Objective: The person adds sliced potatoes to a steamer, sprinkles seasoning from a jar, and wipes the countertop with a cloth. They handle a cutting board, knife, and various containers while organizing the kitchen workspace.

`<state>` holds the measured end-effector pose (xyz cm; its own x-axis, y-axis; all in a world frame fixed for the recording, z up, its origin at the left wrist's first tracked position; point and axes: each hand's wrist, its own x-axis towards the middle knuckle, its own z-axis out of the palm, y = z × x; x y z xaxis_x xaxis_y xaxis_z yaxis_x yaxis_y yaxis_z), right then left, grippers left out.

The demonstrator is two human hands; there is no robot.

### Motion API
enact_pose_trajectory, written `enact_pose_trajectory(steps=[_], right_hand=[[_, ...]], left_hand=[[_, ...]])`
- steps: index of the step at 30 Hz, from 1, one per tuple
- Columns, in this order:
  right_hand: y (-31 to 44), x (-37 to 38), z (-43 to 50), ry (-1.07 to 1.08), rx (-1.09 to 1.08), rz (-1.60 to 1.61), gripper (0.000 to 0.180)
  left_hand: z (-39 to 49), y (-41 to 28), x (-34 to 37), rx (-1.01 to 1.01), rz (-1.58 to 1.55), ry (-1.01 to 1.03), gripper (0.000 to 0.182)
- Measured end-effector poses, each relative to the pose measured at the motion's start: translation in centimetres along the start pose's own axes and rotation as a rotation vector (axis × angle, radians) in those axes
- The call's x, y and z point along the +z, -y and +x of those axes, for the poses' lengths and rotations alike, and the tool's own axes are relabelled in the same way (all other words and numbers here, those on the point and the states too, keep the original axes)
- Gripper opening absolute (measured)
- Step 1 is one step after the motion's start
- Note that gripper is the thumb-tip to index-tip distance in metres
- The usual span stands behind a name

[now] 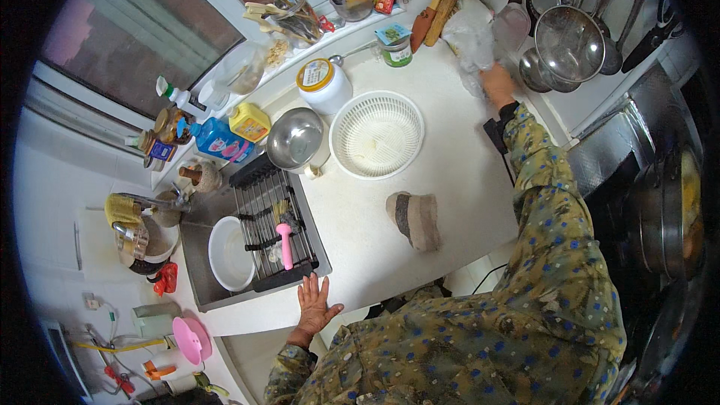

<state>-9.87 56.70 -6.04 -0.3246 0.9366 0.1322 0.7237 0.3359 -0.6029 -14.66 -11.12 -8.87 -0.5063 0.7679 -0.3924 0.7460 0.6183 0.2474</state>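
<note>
My left hand (314, 306) is spread flat at the counter's front edge, beside the sink's near right corner, and holds nothing. My right hand (498, 85) reaches to the far right of the counter and touches a crumpled clear plastic bag (469, 31). It is slightly blurred, and I cannot see whether the fingers have closed on the bag. Between my arms lies a folded striped cloth (415, 220) in beige and dark grey. Beyond it stands a white plastic colander basket (377, 135), with a steel bowl (296, 138) at its left.
The sink (197, 270) holds a white basin (230, 253) and a drying rack (261, 202) bearing a pink-handled brush (285, 244). A yellow-lidded white jar (325, 87) and a green-labelled jar (396, 50) stand behind. Strainers (570, 42) and ladles hang at right, above a foil-lined stove area (607, 140).
</note>
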Motion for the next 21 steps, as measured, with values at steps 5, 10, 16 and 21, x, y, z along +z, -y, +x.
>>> enact_pose_trajectory(steps=[5,10,16,21], right_hand=[[2.4,4.0,-2.9,-0.152,-0.246,-0.248,0.022],[4.2,7.9,-4.2,-0.273,-0.168,-0.098,0.029],[6.4,14.4,2.3,-0.168,0.015,0.114,0.029],[10.0,11.5,4.4,-0.107,0.394,1.097,0.028]], left_hand=[[0.1,0.0,0.0,0.001,0.013,0.004,0.086],[0.2,1.0,1.1,0.006,0.065,0.001,0.088],[0.6,3.1,4.4,0.101,0.461,-0.275,0.091],[1.3,3.7,5.3,0.146,0.83,-0.558,0.037]])
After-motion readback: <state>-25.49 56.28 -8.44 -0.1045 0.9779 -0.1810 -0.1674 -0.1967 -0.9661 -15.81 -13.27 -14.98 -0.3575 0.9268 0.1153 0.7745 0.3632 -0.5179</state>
